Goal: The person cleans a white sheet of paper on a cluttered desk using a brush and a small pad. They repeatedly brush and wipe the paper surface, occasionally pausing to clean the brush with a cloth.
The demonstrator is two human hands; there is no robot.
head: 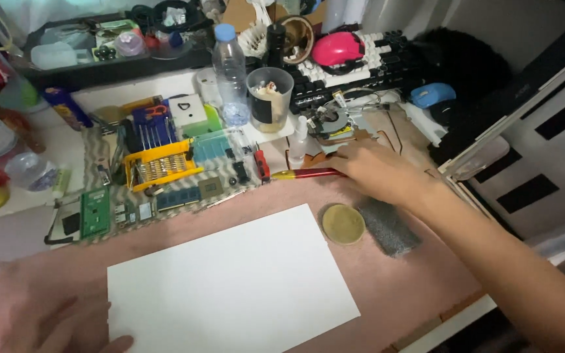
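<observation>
My right hand (380, 171) reaches across the pink mat and closes around the handle of a red and yellow tool (305, 174) lying near the mat's far edge. My left hand (53, 320) lies flat at the lower left, blurred, touching the left edge of a blank white sheet of paper (230, 281) spread on the mat. A round yellowish tin (342, 224) and a grey sponge block (389, 226) sit just below my right wrist.
Behind the mat lie a yellow screwdriver-bit case (161, 167), green circuit boards (95, 212), memory sticks, a water bottle (230, 68), a clear cup (270, 98), a small fan (336, 123), a keyboard with a pink mouse (338, 49), and a blue mouse (431, 95).
</observation>
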